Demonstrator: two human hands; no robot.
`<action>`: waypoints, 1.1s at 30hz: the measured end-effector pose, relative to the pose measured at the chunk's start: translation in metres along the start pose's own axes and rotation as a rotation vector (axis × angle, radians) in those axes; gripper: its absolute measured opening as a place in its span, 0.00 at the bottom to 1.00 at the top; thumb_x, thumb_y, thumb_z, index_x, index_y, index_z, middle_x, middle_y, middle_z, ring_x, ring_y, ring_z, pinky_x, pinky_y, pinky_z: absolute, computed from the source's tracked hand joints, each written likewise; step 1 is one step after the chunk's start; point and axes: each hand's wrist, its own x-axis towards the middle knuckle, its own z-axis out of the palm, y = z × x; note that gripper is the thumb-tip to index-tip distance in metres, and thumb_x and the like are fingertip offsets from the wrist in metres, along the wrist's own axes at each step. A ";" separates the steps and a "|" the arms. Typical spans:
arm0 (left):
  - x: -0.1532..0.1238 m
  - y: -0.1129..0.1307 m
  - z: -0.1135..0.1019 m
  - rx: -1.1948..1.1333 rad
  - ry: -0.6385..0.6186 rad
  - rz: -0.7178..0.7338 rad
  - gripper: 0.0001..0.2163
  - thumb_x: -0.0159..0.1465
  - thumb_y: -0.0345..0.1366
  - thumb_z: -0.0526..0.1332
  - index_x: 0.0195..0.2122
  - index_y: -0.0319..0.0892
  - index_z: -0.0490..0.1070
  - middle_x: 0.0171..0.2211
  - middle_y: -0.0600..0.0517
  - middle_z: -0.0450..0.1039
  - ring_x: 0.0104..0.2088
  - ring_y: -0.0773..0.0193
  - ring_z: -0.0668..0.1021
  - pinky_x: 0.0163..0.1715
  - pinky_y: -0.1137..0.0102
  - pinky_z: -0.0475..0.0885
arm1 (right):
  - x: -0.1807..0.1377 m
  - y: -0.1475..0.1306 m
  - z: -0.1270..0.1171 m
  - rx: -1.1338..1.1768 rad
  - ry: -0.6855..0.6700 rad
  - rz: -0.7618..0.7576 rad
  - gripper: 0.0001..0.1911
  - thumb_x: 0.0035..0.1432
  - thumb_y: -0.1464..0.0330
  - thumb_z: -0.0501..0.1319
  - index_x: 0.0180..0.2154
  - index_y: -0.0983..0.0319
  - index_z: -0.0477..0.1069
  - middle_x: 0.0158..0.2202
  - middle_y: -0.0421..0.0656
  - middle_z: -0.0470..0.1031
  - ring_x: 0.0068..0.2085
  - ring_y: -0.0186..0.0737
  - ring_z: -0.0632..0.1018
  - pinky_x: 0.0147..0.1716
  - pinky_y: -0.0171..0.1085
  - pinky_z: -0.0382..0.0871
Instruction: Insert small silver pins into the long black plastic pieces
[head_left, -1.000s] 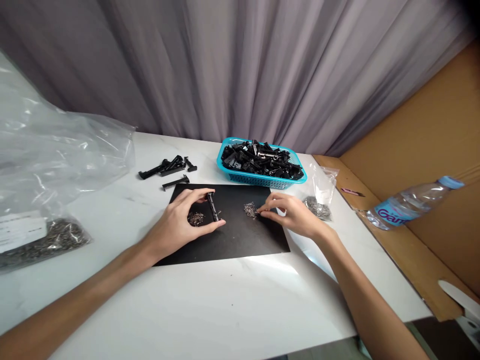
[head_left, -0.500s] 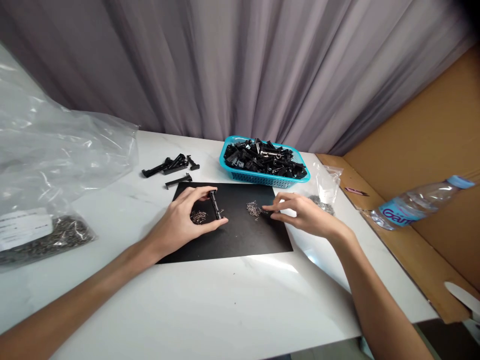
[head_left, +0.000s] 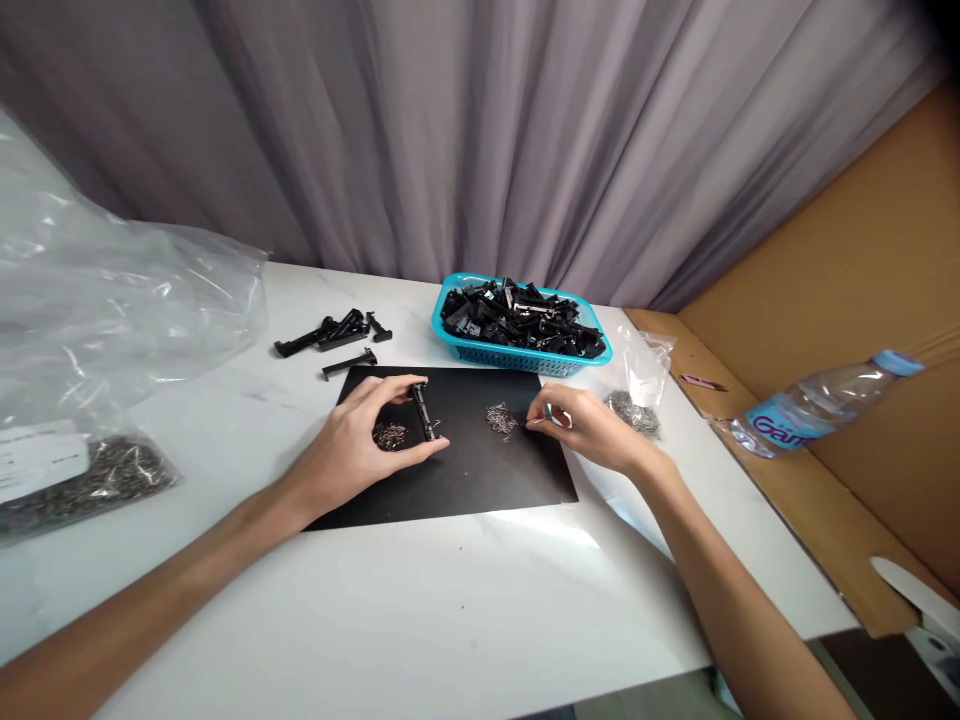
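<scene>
Between the thumb and fingers of my left hand (head_left: 369,425) a black plastic part (head_left: 423,411) is gripped by its two ends, above a black sheet (head_left: 450,485). A small heap of coppery metal pieces (head_left: 389,436) lies behind that hand. To the right on the sheet is a second heap, of silvery pin-like metal pieces (head_left: 500,420). My right hand (head_left: 581,420) is just right of this heap, thumb and fingertips pinched together. Whatever is in the pinch is too small to make out.
A blue basket (head_left: 517,362) heaped with black parts stands behind the sheet. Loose black parts (head_left: 341,330) lie to its left. Bags of metal pieces sit at far left (head_left: 127,475) and right (head_left: 634,410). A water bottle (head_left: 817,405) lies on cardboard at right.
My right hand's fingers have closed from a looser reach into a pinch beside the silvery heap. My left hand still holds the black part. The whole view has shifted slightly.
</scene>
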 end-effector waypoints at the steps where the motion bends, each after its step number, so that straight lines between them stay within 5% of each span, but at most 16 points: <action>1: 0.000 0.000 0.000 -0.001 0.003 0.003 0.32 0.58 0.58 0.70 0.59 0.50 0.70 0.52 0.49 0.74 0.52 0.52 0.80 0.60 0.54 0.75 | 0.000 -0.001 0.001 0.007 -0.002 0.001 0.05 0.69 0.69 0.61 0.38 0.60 0.74 0.38 0.42 0.77 0.35 0.37 0.74 0.35 0.37 0.68; 10: -0.002 0.002 0.002 -0.023 -0.017 0.006 0.32 0.57 0.57 0.70 0.60 0.51 0.69 0.52 0.49 0.74 0.52 0.52 0.80 0.60 0.55 0.75 | -0.002 -0.011 0.004 0.122 0.004 -0.059 0.06 0.68 0.69 0.61 0.44 0.59 0.76 0.36 0.40 0.79 0.31 0.35 0.74 0.33 0.36 0.70; 21: -0.014 0.013 0.007 -0.093 -0.140 0.160 0.33 0.58 0.48 0.73 0.64 0.52 0.66 0.51 0.48 0.74 0.50 0.55 0.79 0.56 0.57 0.78 | 0.002 -0.043 0.026 0.280 0.095 -0.110 0.09 0.69 0.69 0.61 0.44 0.56 0.81 0.42 0.44 0.80 0.40 0.40 0.80 0.36 0.38 0.74; 26: -0.017 0.019 0.009 -0.141 -0.148 0.161 0.33 0.58 0.48 0.73 0.63 0.52 0.66 0.52 0.48 0.74 0.50 0.55 0.79 0.56 0.57 0.78 | 0.002 -0.058 0.036 0.353 0.211 -0.120 0.11 0.69 0.68 0.61 0.49 0.55 0.80 0.41 0.44 0.79 0.37 0.39 0.78 0.33 0.37 0.72; 33: -0.019 0.022 0.012 -0.195 -0.120 0.167 0.34 0.55 0.45 0.76 0.62 0.51 0.67 0.52 0.50 0.75 0.47 0.59 0.81 0.53 0.63 0.79 | 0.002 -0.070 0.052 0.442 0.365 -0.012 0.03 0.67 0.67 0.64 0.39 0.57 0.78 0.38 0.41 0.80 0.35 0.38 0.76 0.35 0.37 0.70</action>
